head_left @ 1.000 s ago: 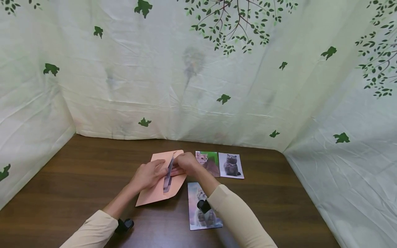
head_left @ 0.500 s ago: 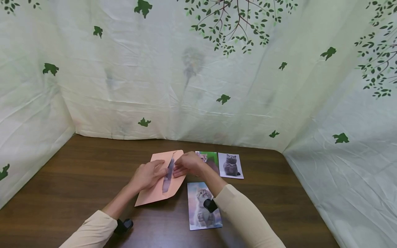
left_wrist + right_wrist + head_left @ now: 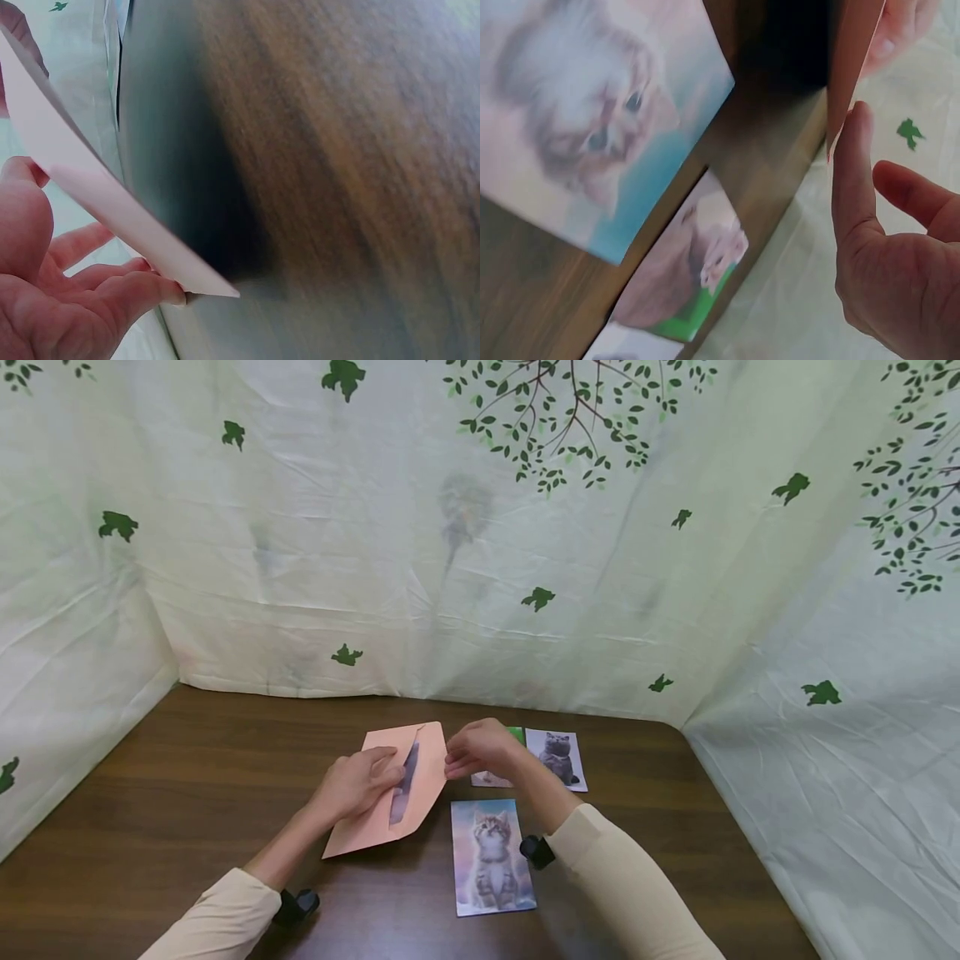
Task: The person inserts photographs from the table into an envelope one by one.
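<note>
Envelope (image 3: 378, 821) tilted above worktop (image 3: 225, 777), left hand (image 3: 362, 785) pinching it. Right hand (image 3: 483, 750) had index straight, thumb apart, at flap (image 3: 429, 772) edge. Likely light, bendy, crease-prone; grip sides, gently.

A peach-pink paper envelope (image 3: 369, 830) is held at a slant above the dark wood table (image 3: 112, 777), left of the middle and toward the far edge. Its lower left corner points toward the table's near side, and its upper right corner toward the far edge. The wide flap (image 3: 430, 772) stands folded open along the right side. In the long, narrow opening shows a strip of a picture (image 3: 401, 800), dark grey-violet at the top and paler lilac below; what it depicts is too covered to tell. The envelope's lower edge is raised off the tabletop.
</note>
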The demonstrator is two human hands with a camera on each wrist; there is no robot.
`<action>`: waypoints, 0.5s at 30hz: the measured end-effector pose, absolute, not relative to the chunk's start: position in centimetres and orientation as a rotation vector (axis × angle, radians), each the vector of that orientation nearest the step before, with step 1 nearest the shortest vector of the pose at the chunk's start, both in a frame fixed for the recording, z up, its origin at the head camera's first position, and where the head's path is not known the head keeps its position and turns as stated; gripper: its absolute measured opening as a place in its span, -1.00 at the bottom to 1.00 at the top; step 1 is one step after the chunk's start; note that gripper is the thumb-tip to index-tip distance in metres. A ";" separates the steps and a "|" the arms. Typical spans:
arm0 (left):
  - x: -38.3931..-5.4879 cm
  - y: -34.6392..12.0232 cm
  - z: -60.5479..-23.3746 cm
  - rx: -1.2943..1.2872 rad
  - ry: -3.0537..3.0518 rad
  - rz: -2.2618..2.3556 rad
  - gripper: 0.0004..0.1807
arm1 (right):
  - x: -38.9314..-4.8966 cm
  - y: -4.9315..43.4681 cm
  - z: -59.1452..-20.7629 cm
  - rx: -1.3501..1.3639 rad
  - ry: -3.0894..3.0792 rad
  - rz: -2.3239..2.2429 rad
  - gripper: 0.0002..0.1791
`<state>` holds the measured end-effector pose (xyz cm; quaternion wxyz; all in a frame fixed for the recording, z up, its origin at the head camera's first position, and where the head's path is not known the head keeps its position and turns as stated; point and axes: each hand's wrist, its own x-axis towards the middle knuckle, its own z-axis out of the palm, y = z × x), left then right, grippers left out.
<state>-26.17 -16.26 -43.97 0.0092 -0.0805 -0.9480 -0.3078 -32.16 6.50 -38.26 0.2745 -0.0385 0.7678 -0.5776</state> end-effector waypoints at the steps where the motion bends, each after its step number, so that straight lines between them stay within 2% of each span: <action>1: -26.2 -16.3 -44.0 -0.258 -2.961 -0.956 -0.40 | -32.2 6.8 -38.2 -0.104 2.061 -1.565 -0.66; 7: -26.1 -16.4 -44.0 -0.255 -2.976 -0.961 -0.39 | -32.3 8.9 -38.1 -0.071 2.061 -1.600 -0.71; 15: -26.1 -16.3 -43.8 -0.257 -2.977 -0.961 -0.41 | -32.9 11.5 -37.9 -0.034 2.164 -1.539 -0.61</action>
